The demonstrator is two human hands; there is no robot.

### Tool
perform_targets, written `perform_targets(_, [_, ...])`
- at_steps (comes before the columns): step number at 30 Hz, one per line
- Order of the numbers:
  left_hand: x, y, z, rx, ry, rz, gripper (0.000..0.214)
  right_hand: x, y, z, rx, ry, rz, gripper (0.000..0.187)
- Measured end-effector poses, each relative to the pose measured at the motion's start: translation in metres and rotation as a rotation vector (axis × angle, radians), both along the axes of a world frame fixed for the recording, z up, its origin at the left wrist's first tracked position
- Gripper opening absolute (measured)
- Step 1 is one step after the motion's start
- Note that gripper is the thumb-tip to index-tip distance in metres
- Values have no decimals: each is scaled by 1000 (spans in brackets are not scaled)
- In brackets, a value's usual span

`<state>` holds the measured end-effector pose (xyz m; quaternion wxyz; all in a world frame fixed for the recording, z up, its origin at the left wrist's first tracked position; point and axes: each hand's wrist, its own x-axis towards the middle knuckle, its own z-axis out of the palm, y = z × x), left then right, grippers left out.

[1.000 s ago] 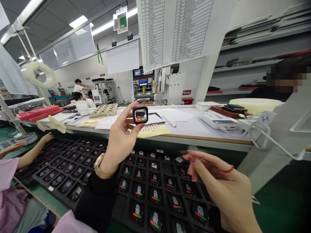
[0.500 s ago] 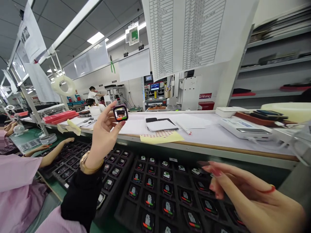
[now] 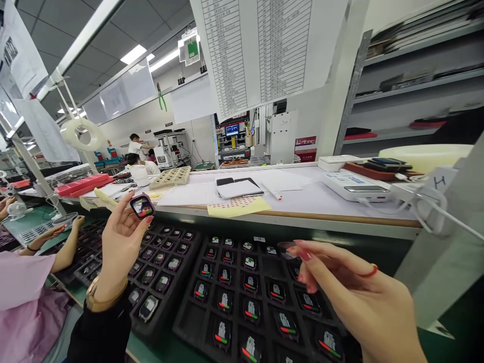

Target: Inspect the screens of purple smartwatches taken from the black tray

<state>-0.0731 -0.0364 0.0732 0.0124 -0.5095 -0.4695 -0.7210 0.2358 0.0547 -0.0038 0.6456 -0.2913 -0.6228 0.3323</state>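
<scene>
Between the thumb and fingers of my left hand (image 3: 123,239) is a smartwatch case (image 3: 142,205) without a strap, its lit screen showing a picture. It is raised above a black foam tray (image 3: 145,322) of watches. My right hand (image 3: 351,287) pinches a small clear film (image 3: 288,250), thin and partly hidden by the fingertips. Under that hand lies a second black foam tray (image 3: 191,317) with rows of watches, many with lit red and green marks on their screens. Some of its compartments hold no watch.
A white shelf (image 3: 181,197) runs behind the trays, carrying papers, a yellow sheet (image 3: 242,206), a pen (image 3: 274,191) and a white device (image 3: 355,186). Printed sheets (image 3: 264,55) hang overhead. At left a co-worker in a pink sleeve (image 3: 26,280) reaches over trays. A post stands at right.
My left hand, still holding the watch, has moved lower and left in the view. My right hand with the film has also shifted left. The camera view has turned slightly right.
</scene>
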Motion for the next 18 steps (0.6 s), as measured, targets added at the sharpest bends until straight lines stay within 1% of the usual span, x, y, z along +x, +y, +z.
perform_targets(3, [3,9,3,-3,25,-24,69,-1,0,0,22,-3,4,19])
perform_targets(6, [17,25,7,-8,45,-118,67,0,-2,-1,19,-1,-2,15])
perform_targets(9, [41,43,9,-33,61,-271,62,2,-4,0,10,14,-11,14])
perform_targets(12, [70,57,10,-64,78,-401,59,3,-7,1,16,38,-29,16])
perform_targets(15, [97,64,12,-72,111,-486,57,6,-7,1,71,71,-30,14])
perform_targets(18, [116,68,17,-58,142,-535,55,11,-6,1,106,104,-40,9])
